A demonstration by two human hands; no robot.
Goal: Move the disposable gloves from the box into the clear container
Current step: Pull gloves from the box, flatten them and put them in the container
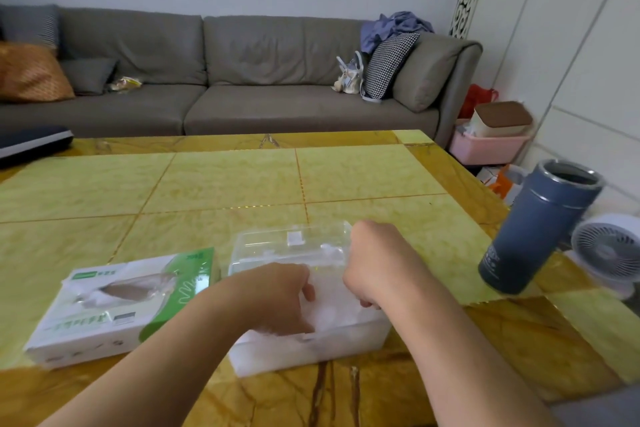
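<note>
A white and green glove box [117, 308] lies flat on the table at the left, its torn top opening showing a bit of clear film. To its right stands the clear container [311, 347], its see-through lid [291, 246] tipped up at the back. A white, cloudy heap of disposable gloves [337, 312] fills the container. My left hand [277, 298] is down inside it, fingers curled into the gloves. My right hand [374, 263] is over the container's right side, fist bent downward into the same heap; its fingertips are hidden.
A dark blue open tumbler [540, 225] stands at the table's right edge, close to my right forearm. A small white fan [609, 250] sits beyond that edge. A grey sofa [242, 80] runs behind the yellow-green table [242, 184].
</note>
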